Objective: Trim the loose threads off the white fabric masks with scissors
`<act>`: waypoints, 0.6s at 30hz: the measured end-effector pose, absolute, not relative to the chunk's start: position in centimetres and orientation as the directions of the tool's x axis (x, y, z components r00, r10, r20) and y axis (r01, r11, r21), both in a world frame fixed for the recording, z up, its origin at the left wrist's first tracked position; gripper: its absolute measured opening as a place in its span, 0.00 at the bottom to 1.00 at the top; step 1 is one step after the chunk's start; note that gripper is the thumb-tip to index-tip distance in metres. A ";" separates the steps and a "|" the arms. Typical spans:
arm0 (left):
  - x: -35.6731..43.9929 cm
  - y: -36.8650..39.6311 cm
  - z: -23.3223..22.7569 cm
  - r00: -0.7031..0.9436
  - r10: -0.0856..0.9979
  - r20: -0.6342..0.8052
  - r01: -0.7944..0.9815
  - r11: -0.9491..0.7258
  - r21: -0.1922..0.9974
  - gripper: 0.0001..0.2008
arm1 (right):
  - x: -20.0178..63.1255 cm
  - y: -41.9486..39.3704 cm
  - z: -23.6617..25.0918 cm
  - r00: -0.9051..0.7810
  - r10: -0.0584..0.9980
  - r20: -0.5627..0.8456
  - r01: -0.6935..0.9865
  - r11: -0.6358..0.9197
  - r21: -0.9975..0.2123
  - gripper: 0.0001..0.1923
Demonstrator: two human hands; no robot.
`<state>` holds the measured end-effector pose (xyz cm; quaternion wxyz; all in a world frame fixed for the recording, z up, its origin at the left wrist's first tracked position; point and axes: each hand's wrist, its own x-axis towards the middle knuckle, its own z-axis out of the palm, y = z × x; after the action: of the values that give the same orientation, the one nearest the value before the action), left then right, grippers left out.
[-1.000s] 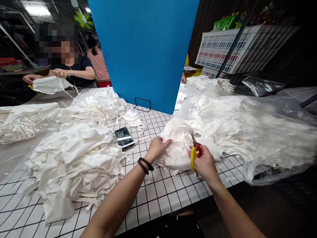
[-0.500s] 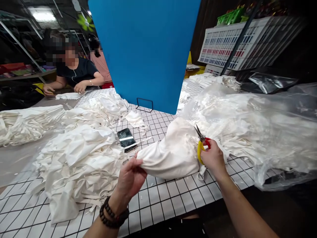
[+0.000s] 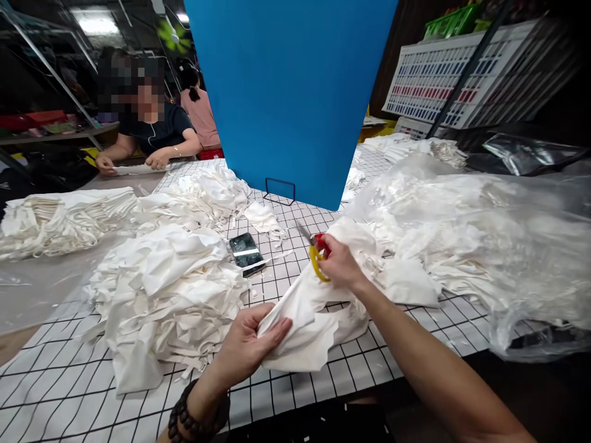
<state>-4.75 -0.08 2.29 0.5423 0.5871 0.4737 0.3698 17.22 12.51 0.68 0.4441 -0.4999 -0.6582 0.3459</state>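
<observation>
My left hand [image 3: 247,344] pinches white cloth [image 3: 305,335]; my right hand [image 3: 340,262] grips red-and-yellow-handled steel scissors [image 3: 316,263]; work seems partway (white fabric heap [image 3: 170,277]: status unclear).

White cloth [image 3: 300,335]: soft, creased, left end gripped between thumb and fingers, lower edge uneven, folds running toward far side. Spreads over near part of black-gridded tabletop [image 3: 364,360]; can't make out from here where far end stops. Scissors [image 3: 314,258]: one loop yellow, other red, blades metal. Held above cloth, tips aimed away and leftward. Blades blurred; can't tell if parted.
</observation>
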 end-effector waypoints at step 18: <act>-0.6 -2.5 0.9 0.259 0.841 -0.475 -0.396 0.541 0.742 0.26 | 16.7 3.2 5.2 -0.378 0.733 0.566 0.368 0.680 -0.634 0.12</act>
<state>-0.63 -2.46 0.91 0.7539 0.2472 0.4496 0.4103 16.72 3.22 5.17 0.4401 -0.3423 -0.8039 0.2070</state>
